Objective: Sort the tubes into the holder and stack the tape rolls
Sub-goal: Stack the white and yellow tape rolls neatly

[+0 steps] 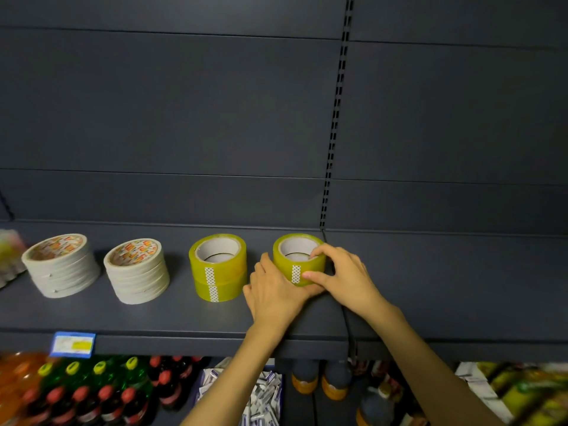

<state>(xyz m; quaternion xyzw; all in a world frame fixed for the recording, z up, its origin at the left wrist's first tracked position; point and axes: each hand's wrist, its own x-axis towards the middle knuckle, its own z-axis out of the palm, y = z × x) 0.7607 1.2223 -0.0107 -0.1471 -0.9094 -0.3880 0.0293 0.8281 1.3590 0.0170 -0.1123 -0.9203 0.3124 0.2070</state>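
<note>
On the dark shelf (153,315) a yellow tape roll (284,261) stands near the upright post. My right hand (341,275) grips it, fingertips hooked over its rim into the white core and thumb on its front. My left hand (273,290) wraps around the base of this stack; the lower part is hidden behind my fingers. To the left stands a stack of two yellow tape rolls (218,267). Further left are two stacks of several thin white tape rolls, one (136,270) and another (61,264). No tubes or holder are in view.
A slotted upright post (333,133) runs down the back panel just behind the held roll. A blue price tag (73,344) sits on the shelf's front edge. Below are bottles (92,392), a box of small packets (264,395) and packaged goods at the right.
</note>
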